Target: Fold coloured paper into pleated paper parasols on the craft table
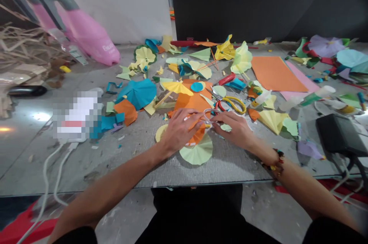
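My left hand [181, 129] is over an orange paper disc [199, 136], its curled fingers pressing on the paper. White strips show along the edge of the disc. Beneath it lies a pleated pale green paper disc [197, 155], and a pale yellow paper piece [161, 133] peeks out on the left. Close by, my right hand [234, 131] has its fingers bent together at a thin white strip [211, 110] that curves into a loop. The fingertips partly hide where the strip is held. A yellow paper umbrella [179, 87] lies just beyond my hands.
Yellow-handled scissors [235, 104] lie beyond my right hand. A blue paper umbrella [138, 93] and a white device [82, 115] with cables are to the left. Orange sheets [277, 73], glue bottles [319, 94] and a black adapter [342, 134] lie right. Pink spray bottles [89, 35] stand back left.
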The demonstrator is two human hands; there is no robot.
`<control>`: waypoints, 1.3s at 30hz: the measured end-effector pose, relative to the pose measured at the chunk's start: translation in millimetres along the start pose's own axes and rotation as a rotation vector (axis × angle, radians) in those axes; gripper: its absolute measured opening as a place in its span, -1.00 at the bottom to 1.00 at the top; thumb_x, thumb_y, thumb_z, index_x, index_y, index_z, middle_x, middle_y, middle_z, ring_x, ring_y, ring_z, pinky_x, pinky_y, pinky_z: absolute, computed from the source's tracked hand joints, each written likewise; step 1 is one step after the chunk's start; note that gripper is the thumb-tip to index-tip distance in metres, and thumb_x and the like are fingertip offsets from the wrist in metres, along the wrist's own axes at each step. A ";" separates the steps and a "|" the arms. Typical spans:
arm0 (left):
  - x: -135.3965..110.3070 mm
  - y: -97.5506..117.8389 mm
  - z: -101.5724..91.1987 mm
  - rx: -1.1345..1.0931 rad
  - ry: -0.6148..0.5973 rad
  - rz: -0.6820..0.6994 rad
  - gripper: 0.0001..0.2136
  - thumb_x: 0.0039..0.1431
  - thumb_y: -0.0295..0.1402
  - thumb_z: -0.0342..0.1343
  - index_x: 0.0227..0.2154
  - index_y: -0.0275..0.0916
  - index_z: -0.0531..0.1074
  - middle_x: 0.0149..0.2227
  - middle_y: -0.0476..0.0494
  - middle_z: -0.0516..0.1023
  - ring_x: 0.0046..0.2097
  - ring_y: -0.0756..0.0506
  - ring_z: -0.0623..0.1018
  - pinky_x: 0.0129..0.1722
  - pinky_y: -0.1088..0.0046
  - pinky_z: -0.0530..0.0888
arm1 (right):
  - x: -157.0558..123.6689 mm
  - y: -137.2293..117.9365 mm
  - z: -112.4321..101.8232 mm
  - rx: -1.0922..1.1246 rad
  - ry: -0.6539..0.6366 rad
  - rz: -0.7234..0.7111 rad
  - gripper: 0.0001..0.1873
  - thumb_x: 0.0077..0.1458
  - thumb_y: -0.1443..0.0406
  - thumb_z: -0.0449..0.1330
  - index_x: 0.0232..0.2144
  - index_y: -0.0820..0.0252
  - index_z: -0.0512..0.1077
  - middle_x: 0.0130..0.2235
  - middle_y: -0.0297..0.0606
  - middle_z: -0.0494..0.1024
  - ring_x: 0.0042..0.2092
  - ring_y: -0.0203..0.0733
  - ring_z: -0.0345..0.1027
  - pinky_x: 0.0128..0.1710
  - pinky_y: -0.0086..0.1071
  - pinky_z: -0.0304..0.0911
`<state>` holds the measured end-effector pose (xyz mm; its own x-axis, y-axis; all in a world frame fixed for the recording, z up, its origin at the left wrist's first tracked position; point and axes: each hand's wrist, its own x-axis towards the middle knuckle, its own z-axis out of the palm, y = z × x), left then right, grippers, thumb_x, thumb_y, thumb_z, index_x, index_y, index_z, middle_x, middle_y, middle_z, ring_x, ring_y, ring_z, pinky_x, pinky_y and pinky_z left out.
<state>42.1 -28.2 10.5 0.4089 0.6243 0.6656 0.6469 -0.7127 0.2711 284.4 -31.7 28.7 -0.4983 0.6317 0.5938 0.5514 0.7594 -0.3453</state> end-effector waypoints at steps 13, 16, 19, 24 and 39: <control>3.2 5.6 -2.6 -0.005 -0.012 0.129 -0.88 0.42 -0.32 0.14 -0.21 -0.17 0.56 -0.20 -0.07 0.62 -0.17 -0.08 0.55 -0.11 0.32 0.44 | 0.5 -5.1 6.5 -0.032 -0.025 -0.042 -0.84 0.32 0.38 0.17 -0.12 0.08 0.52 -0.13 -0.18 0.62 -0.12 -0.11 0.56 -0.15 -0.21 0.46; 2.8 7.6 -2.8 0.023 -0.022 0.155 -0.88 0.42 -0.32 0.12 -0.22 -0.18 0.54 -0.19 -0.08 0.62 -0.17 -0.09 0.54 -0.12 0.31 0.44 | 0.4 -8.6 6.2 -0.035 -0.053 0.000 -0.86 0.36 0.34 0.16 -0.13 0.08 0.52 -0.14 -0.16 0.56 -0.13 -0.12 0.52 -0.18 -0.22 0.46; 1.0 7.5 -3.0 0.032 -0.043 0.153 -0.89 0.42 -0.33 0.11 -0.20 -0.16 0.53 -0.16 -0.08 0.62 -0.14 -0.10 0.55 -0.10 0.30 0.44 | 0.7 -11.4 4.6 -0.029 -0.070 0.008 -0.86 0.37 0.33 0.14 -0.13 0.09 0.51 -0.17 -0.16 0.53 -0.17 -0.15 0.48 -0.22 -0.25 0.44; -1.3 8.6 -5.5 0.069 -0.031 0.225 -0.94 0.38 -0.38 0.15 -0.15 -0.15 0.50 -0.13 -0.08 0.63 -0.12 -0.10 0.56 -0.12 0.31 0.43 | 0.4 -13.1 2.0 -0.038 -0.071 -0.002 -0.89 0.37 0.32 0.15 -0.15 0.09 0.49 -0.19 -0.17 0.50 -0.21 -0.16 0.43 -0.23 -0.25 0.40; -1.3 16.3 -15.7 0.135 -0.010 0.358 -0.84 0.37 -0.45 0.15 -0.03 -0.16 0.44 -0.12 -0.11 0.63 -0.14 -0.10 0.59 -0.07 0.33 0.43 | 1.9 -19.4 -1.9 0.099 0.053 -0.037 -0.89 0.25 0.39 0.21 -0.24 0.06 0.48 -0.25 -0.26 0.46 -0.25 -0.20 0.41 -0.29 -0.29 0.35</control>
<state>42.0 -45.7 24.9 0.6301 0.3468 0.6948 0.5405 -0.8383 -0.0717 274.0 -45.6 37.9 -0.4793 0.5959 0.6444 0.4629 0.7954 -0.3912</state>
